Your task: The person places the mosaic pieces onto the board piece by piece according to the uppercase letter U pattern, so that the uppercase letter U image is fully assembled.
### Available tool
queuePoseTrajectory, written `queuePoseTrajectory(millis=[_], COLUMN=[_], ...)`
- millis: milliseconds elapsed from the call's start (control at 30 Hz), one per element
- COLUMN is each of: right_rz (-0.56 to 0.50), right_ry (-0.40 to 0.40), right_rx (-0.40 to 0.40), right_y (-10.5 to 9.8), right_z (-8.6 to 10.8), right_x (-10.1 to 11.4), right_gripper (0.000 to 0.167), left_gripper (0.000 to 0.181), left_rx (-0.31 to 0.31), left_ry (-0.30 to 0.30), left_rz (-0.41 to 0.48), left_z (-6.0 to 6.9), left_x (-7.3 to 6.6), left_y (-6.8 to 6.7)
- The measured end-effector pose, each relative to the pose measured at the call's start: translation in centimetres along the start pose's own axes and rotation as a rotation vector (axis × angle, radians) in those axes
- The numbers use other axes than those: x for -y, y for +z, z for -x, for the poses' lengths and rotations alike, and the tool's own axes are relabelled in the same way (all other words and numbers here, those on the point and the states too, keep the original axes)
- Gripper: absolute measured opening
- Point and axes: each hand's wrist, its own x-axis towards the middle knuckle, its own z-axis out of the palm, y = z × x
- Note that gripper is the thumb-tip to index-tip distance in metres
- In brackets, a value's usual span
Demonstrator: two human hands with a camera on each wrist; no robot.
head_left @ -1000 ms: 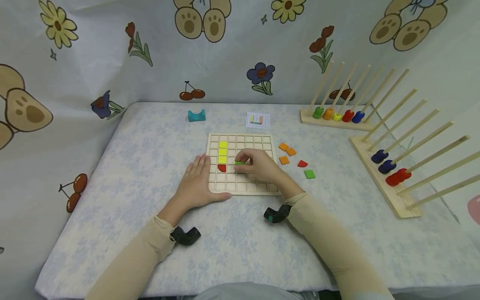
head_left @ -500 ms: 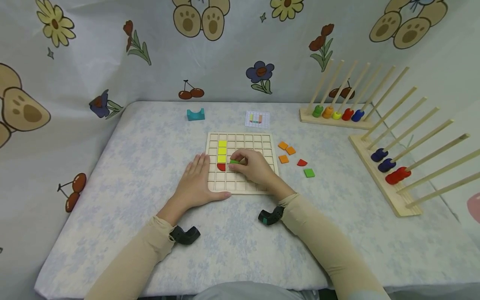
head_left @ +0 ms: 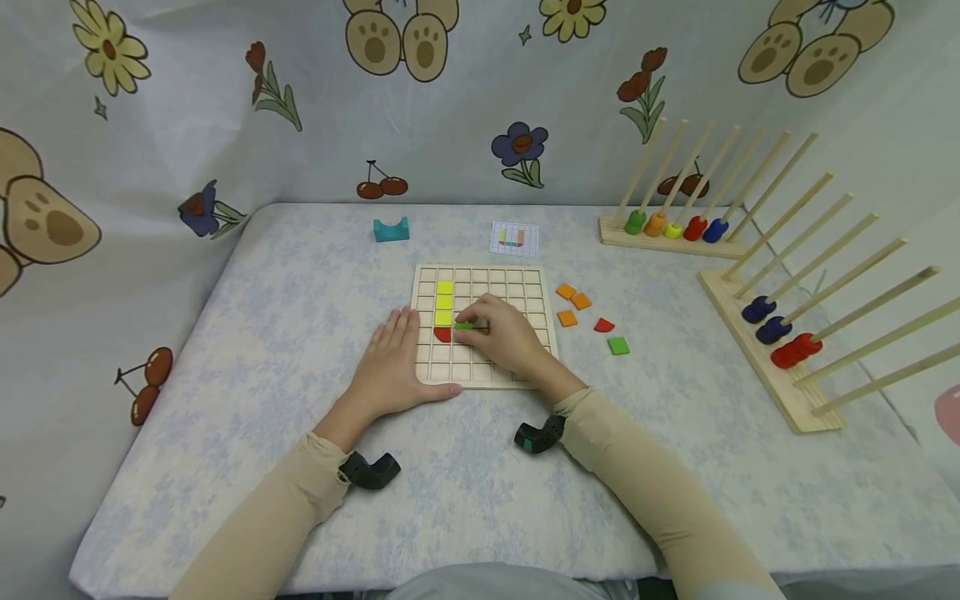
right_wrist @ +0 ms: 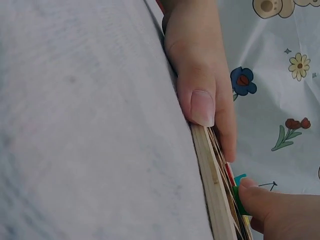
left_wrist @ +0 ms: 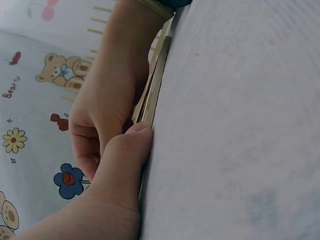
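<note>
A wooden grid board [head_left: 480, 375] lies on the table with three yellow squares [head_left: 444, 302] in a column and a red quarter-round piece [head_left: 442, 334] just below them. My left hand [head_left: 384, 367] rests flat along the board's left side, fingers straight, its thumb at the near edge; the left wrist view shows that thumb [left_wrist: 132, 145] against the edge. Over the board, right of the red piece, my right hand [head_left: 502, 335] pinches a green square [head_left: 464, 326] between thumb and fingers. In the right wrist view the green piece [right_wrist: 240, 201] stands tilted at the board's surface.
Right of the board lie orange squares [head_left: 567, 318], a red piece [head_left: 603, 325] and a green square [head_left: 618, 346]. A pattern card [head_left: 514, 239] and a teal block [head_left: 392, 230] are behind it. Two peg racks with beads [head_left: 675, 243] [head_left: 772, 358] stand at the right.
My right hand has moved left across the board with the green square, to beside the red piece. My left hand has stayed at the board's edge.
</note>
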Motion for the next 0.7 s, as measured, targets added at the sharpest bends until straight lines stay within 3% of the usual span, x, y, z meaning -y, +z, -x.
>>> queuePoseTrajectory(millis=[533, 700], right_rz=[0.076, 0.083], right_ry=[0.001, -0.030], right_rx=[0.037, 0.057], right_y=[-0.02, -0.19], right_z=[0.30, 0.60], right_x=[0.26, 0.11], right_gripper=[0.029, 0.029], left_gripper=[0.141, 0.141], left_rx=[0.006, 0.007], left_ry=[0.005, -0.001], left_rz=[-0.003, -0.004], left_z=[-0.06, 0.05], left_x=[0.12, 0.00], left_y=[0.05, -0.04])
